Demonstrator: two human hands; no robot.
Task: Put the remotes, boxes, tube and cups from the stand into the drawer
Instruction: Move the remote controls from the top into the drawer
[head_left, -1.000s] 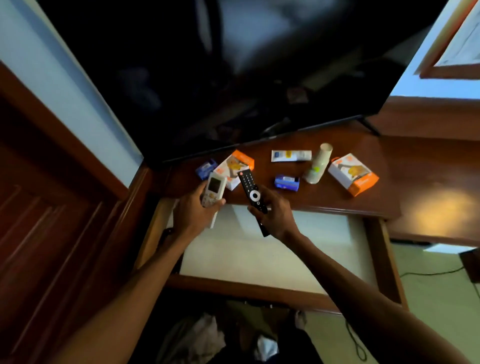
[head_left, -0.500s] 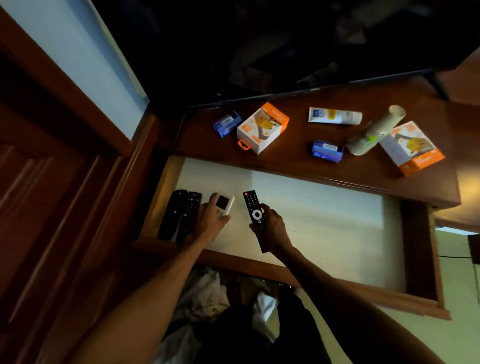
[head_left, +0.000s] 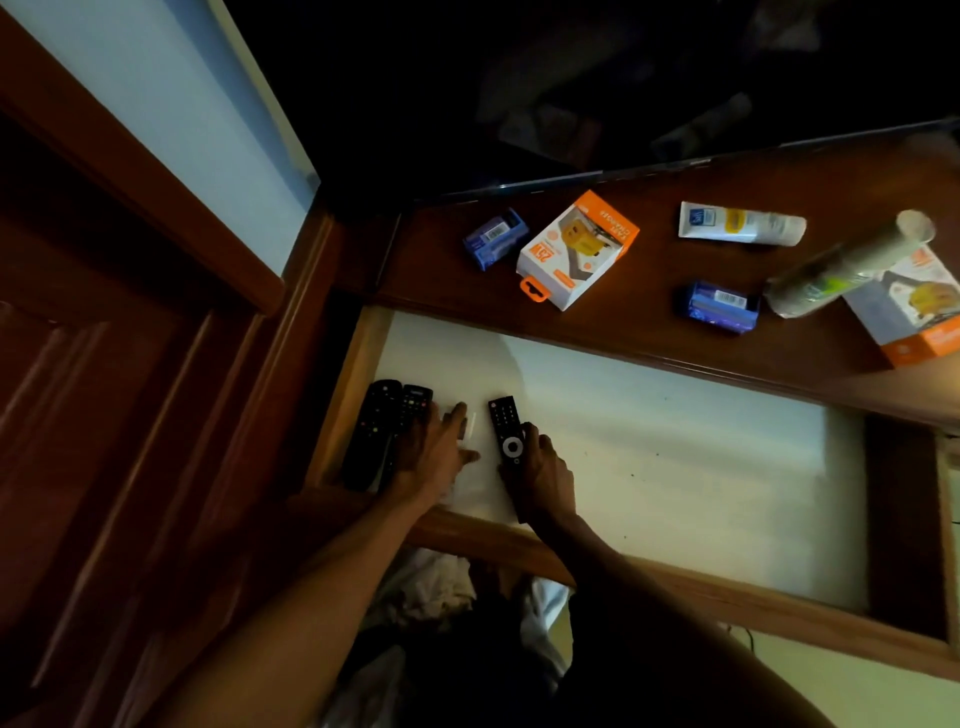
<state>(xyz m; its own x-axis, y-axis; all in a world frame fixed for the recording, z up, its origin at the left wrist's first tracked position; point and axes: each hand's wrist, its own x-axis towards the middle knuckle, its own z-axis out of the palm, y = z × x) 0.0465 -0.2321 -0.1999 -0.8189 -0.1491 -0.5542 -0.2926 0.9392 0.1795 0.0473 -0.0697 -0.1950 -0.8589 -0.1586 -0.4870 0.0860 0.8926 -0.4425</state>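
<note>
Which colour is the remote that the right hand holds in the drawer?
Black, with a white ring button; the remote shows clearly in the head view.

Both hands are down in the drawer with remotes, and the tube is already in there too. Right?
Not the tube. The head view shows the tube lying on the stand. Both the left hand and right hand are in the drawer with remotes.

Polished dark wood on the stand (head_left: 649, 332); matt pale lining in the drawer (head_left: 675, 467); glossy cardboard box (head_left: 576, 249); smooth plastic tube (head_left: 740, 223).
</note>
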